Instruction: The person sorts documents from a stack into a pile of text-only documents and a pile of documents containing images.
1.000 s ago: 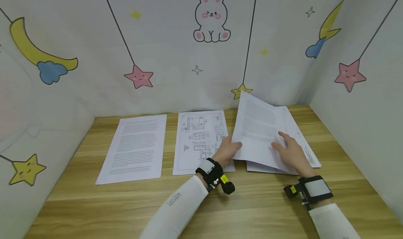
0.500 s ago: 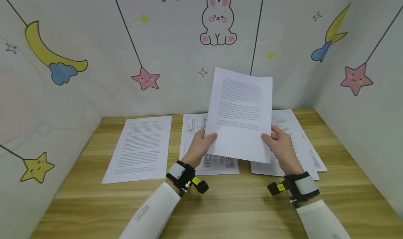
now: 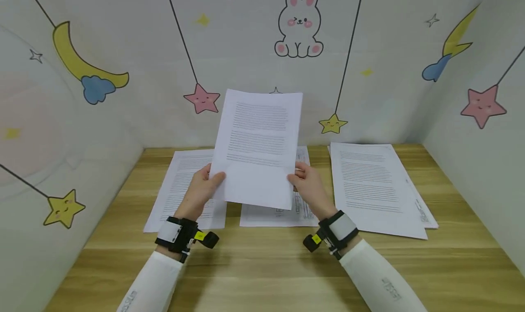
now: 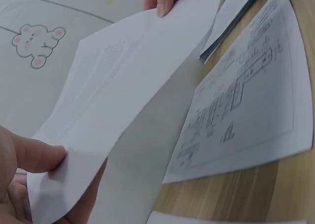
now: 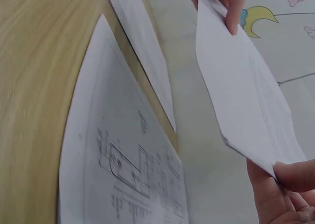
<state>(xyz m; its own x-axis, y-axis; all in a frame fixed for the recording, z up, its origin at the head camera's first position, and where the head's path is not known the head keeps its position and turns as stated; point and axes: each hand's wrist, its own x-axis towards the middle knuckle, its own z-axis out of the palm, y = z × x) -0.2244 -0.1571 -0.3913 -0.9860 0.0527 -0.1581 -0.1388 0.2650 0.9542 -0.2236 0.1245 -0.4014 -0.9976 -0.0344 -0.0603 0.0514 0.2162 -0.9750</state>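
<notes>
A printed sheet of paper [image 3: 256, 184] with paragraphs of text is held up, tilted, above the table. My left hand [image 3: 201, 191] pinches its left edge, thumb on the printed face and fingers behind. On the opposite edge my right hand [image 3: 312, 189] pinches it the same way; the right wrist view shows that thumb and the fingers under the paper [image 5: 246, 101]. Behind and below lies a technical drawing [image 3: 307, 214], partly covered by the held sheet in the head view and plainer in the left wrist view. Another text sheet [image 3: 162, 214] lies at the left, its upper right corner hidden.
At the right of the wooden table [image 3: 262, 266] lies an overlapping pile of papers [image 3: 369, 175], a text page on top. White walls with cartoon prints [image 3: 301, 24] stand behind and at both sides.
Both hands have carried the sheet leftward from above the right pile to above the drawing and left page. The right hand, first with fingers spread near the sheet, now pinches its right edge.
</notes>
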